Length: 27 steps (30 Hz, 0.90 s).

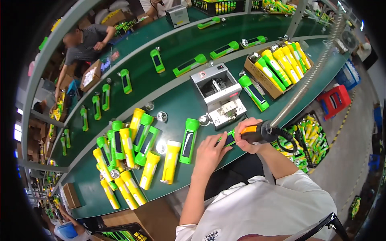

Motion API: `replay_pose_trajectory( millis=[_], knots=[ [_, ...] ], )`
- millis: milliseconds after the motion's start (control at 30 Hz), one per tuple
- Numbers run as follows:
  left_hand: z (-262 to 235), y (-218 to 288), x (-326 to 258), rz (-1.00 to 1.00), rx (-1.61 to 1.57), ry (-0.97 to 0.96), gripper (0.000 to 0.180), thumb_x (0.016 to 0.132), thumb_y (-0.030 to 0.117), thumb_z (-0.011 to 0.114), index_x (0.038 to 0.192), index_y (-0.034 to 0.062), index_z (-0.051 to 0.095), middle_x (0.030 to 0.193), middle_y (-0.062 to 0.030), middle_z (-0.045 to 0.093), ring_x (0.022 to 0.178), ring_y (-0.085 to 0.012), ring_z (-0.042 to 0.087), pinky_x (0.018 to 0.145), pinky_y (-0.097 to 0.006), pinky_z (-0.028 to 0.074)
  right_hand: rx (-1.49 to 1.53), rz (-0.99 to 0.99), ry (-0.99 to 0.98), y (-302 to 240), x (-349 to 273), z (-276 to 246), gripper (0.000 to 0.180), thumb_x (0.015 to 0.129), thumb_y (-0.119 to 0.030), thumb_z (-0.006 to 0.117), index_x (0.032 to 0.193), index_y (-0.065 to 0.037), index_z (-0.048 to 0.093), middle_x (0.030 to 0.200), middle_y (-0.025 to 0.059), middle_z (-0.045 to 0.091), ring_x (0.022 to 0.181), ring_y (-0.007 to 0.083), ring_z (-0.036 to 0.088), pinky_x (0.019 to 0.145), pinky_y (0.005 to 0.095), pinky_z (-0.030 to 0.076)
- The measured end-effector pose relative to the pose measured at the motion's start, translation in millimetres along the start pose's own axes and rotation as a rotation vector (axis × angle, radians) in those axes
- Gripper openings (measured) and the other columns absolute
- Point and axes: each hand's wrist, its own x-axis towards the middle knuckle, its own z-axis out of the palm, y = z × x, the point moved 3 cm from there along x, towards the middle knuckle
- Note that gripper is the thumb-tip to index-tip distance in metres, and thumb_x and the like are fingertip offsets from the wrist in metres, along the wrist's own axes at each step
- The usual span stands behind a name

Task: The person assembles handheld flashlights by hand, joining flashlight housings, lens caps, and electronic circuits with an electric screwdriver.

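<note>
My right hand (248,136) is wrapped round a black-and-orange electric screwdriver (263,131); its tip is hidden by my fingers. Beneath my hands lies a green flashlight (229,139) with a dark panel, and my left hand (210,152) holds it against the bench, fingers stretched along it. Just beyond stands a grey metal screw feeder (225,112) with an open bin on top. Left of my left hand, a green flashlight (189,140) and a yellow flashlight body (171,160) lie apart from the hands.
Several yellow and green flashlights (124,148) are heaped at the left. A cardboard box (257,76) of flashlight bodies stands at the right. A ribbed metal hose (307,80) slants over the bench. Flashlights line the green conveyor (138,80); a co-worker (86,44) sits beyond it.
</note>
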Motion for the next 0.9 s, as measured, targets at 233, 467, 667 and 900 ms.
replay_pose_trajectory(
  millis=[233, 467, 667, 900],
  knots=[
    [-4, 1, 1, -0.035, 0.048, -0.028, 0.049, 0.085, 0.030, 0.078, 0.126, 0.0062, 0.068, 0.111, -0.0066, 0.068, 0.099, -0.0255, 0.064, 0.080, -0.038, 0.053, -0.270, -0.094, 0.062, 7, 11, 5, 0.050, 0.084, -0.004, 0.077, 0.124, 0.001, 0.047, 0.089, 0.0029, 0.060, 0.081, 0.0087, 0.059, 0.074, 0.0248, 0.048],
    [-6, -2, 0, 0.014, 0.034, -0.040, 0.055, 0.082, 0.028, 0.080, 0.130, 0.0050, 0.065, 0.111, -0.0092, 0.067, 0.097, -0.0263, 0.063, 0.083, -0.038, 0.054, 0.324, -0.119, 0.258, -34, 28, 3, 0.037, 0.089, -0.004, 0.075, 0.120, -0.001, 0.054, 0.074, 0.0035, 0.061, 0.060, 0.0089, 0.056, 0.054, 0.0246, 0.048],
    [-118, 6, -7, -0.101, -0.011, 0.028, 0.053, 0.076, 0.013, 0.085, 0.125, 0.0023, 0.067, 0.108, -0.0128, 0.069, 0.093, -0.0296, 0.066, 0.083, -0.040, 0.055, 0.431, -0.242, 0.347, -62, 26, -38, 0.049, 0.093, -0.035, 0.075, 0.116, -0.003, 0.045, 0.060, 0.0022, 0.049, 0.045, 0.0138, 0.048, 0.043, 0.0287, 0.041],
    [-155, -129, 116, -0.117, 0.227, -0.032, 0.047, 0.081, 0.012, 0.079, 0.124, 0.0063, 0.062, 0.115, -0.0167, 0.067, 0.107, -0.0384, 0.063, 0.092, -0.045, 0.050, 0.364, -0.227, 0.459, -45, 21, -70, 0.053, 0.094, -0.042, 0.073, 0.113, -0.003, 0.043, 0.061, 0.0026, 0.050, 0.045, 0.0128, 0.049, 0.044, 0.0274, 0.042]
  ],
)
